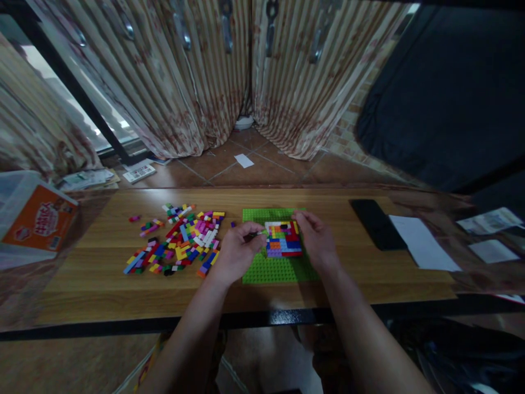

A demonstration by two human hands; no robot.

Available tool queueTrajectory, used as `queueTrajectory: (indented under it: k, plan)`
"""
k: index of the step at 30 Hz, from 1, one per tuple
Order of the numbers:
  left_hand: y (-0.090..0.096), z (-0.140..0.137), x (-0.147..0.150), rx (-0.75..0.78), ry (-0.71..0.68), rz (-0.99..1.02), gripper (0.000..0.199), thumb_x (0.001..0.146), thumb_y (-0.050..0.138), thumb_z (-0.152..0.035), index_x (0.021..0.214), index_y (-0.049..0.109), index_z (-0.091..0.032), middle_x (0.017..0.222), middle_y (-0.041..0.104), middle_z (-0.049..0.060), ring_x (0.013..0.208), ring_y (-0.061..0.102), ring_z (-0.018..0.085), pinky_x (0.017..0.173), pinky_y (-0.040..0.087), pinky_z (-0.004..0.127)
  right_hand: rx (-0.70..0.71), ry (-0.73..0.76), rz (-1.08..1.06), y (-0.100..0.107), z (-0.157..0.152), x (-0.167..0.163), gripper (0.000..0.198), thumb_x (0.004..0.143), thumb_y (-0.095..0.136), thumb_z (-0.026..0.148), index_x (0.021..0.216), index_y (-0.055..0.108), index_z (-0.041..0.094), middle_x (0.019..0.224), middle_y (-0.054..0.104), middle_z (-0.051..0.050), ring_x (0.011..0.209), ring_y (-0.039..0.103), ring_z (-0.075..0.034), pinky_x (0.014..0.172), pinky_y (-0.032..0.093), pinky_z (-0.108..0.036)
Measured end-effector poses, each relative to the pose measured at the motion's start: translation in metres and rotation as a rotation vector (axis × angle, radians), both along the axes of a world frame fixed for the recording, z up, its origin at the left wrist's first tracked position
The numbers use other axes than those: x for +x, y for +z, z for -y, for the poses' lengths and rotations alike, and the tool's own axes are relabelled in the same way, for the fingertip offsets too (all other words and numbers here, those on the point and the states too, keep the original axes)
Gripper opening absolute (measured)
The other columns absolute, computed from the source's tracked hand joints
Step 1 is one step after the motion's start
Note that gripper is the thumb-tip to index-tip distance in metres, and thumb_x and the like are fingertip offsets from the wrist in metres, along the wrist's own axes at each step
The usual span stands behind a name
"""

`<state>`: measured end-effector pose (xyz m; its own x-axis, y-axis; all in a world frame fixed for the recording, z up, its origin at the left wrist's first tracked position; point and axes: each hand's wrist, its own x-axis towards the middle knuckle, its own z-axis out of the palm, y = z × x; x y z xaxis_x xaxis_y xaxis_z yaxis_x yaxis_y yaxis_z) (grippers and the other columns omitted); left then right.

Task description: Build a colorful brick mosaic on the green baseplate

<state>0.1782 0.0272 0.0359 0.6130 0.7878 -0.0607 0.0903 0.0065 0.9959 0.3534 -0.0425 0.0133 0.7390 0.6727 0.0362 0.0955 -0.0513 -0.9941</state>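
Observation:
A green studded baseplate [266, 272] lies on the wooden table. On it stands a low block of toy bricks [283, 241] in white, red, blue, purple, orange and yellow. At the block's left edge my left hand [238, 251] has thumb and forefinger brought together. A lime-green bit shows by those fingertips; whether it is a loose brick or baseplate I cannot tell. My right hand [318, 238] is at the block's far right corner, its fingers bent and closed. Anything between those fingers is too small to make out.
Left of the baseplate spreads a pile of loose toy bricks [188, 235]. A black phone-like slab [375, 224] and a white paper sheet [422, 243] lie to the right. A clear plastic box [20, 183] with an orange label stands at the far left.

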Motion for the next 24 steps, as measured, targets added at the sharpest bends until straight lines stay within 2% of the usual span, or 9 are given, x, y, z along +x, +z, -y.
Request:
queueTrajectory:
  k: [4, 7, 11, 17, 21, 24]
  plan:
    - [0.002, 0.001, 0.001, -0.079, 0.009, 0.057, 0.013, 0.077, 0.064, -0.019, 0.089, 0.066, -0.015, 0.069, 0.068, 0.0, 0.062, 0.063, 0.012, 0.062, 0.05, 0.024, 0.084, -0.135, -0.04, 0.009, 0.008, 0.008, 0.028, 0.076, 0.065, 0.045, 0.082, 0.071, 0.018, 0.086, 0.073, -0.005, 0.084, 0.065, -0.018, 0.075, 0.048, -0.031]
    - [0.004, 0.002, 0.002, -0.118, 0.006, 0.084, 0.012, 0.076, 0.063, -0.015, 0.088, 0.065, -0.015, 0.071, 0.068, 0.0, 0.064, 0.064, 0.011, 0.064, 0.051, 0.024, 0.084, -0.133, 0.007, 0.016, 0.012, 0.003, 0.025, 0.077, 0.066, 0.043, 0.078, 0.071, 0.018, 0.081, 0.072, -0.004, 0.078, 0.064, -0.018, 0.072, 0.048, -0.031]
    - [0.006, 0.003, 0.003, -0.13, -0.026, 0.128, 0.012, 0.077, 0.064, -0.016, 0.088, 0.066, -0.015, 0.076, 0.068, 0.0, 0.067, 0.064, 0.011, 0.066, 0.051, 0.024, 0.096, -0.012, 0.128, 0.024, 0.014, -0.013, 0.022, 0.08, 0.065, 0.04, 0.081, 0.072, 0.019, 0.08, 0.072, -0.002, 0.075, 0.064, -0.017, 0.071, 0.049, -0.03]
    - [0.008, 0.006, 0.003, -0.109, -0.064, 0.189, 0.016, 0.076, 0.068, -0.019, 0.091, 0.068, -0.015, 0.081, 0.068, 0.001, 0.069, 0.061, 0.01, 0.067, 0.051, 0.023, 0.086, 0.292, 0.199, 0.03, 0.018, -0.029, 0.017, 0.084, 0.065, 0.036, 0.089, 0.073, 0.022, 0.086, 0.074, -0.002, 0.079, 0.066, -0.016, 0.073, 0.05, -0.029]
    - [0.008, 0.006, 0.004, -0.107, -0.074, 0.238, 0.018, 0.074, 0.071, -0.02, 0.091, 0.067, -0.015, 0.084, 0.069, 0.002, 0.074, 0.062, 0.012, 0.07, 0.05, 0.024, 0.061, 0.365, 0.218, 0.034, 0.02, -0.033, 0.015, 0.083, 0.066, 0.035, 0.087, 0.073, 0.022, 0.09, 0.074, -0.002, 0.082, 0.066, -0.016, 0.075, 0.05, -0.029]
    - [0.008, 0.007, 0.005, -0.086, -0.077, 0.243, 0.017, 0.074, 0.072, -0.021, 0.089, 0.066, -0.014, 0.081, 0.069, 0.003, 0.073, 0.062, 0.012, 0.069, 0.05, 0.025, 0.063, 0.387, 0.193, 0.036, 0.02, -0.034, 0.014, 0.083, 0.066, 0.034, 0.08, 0.071, 0.021, 0.085, 0.073, -0.002, 0.08, 0.065, -0.016, 0.075, 0.049, -0.028]
